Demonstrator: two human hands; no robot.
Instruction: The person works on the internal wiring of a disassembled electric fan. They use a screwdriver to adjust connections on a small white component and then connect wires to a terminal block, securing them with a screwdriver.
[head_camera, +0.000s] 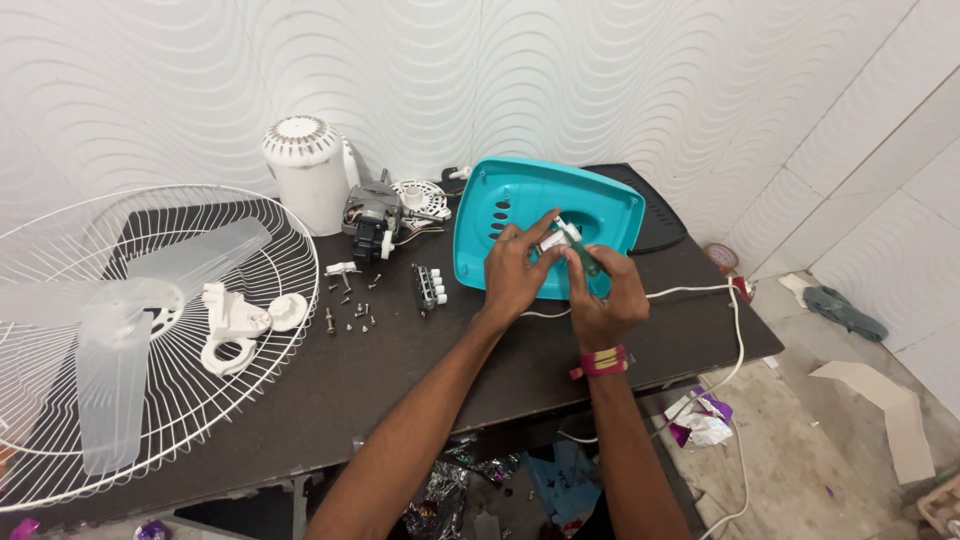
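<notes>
A turquoise plastic fan base cover (520, 195) stands tilted on the dark worktable (400, 370). My left hand (515, 272) pinches a small white part (553, 240) against the cover. My right hand (605, 300) grips a green-handled screwdriver (585, 255) whose tip points at that white part. A red and yellow thread band circles my right wrist. A white power cord (700, 292) runs from under my hands off the table's right edge.
A white wire fan guard (250, 300) with a translucent blade (120, 340) lies at the left. A white motor housing (305, 170), bare motor (370, 225), switch block (430, 287), white bracket (235, 325) and several loose screws (355, 315) sit mid-table. Scraps litter the floor.
</notes>
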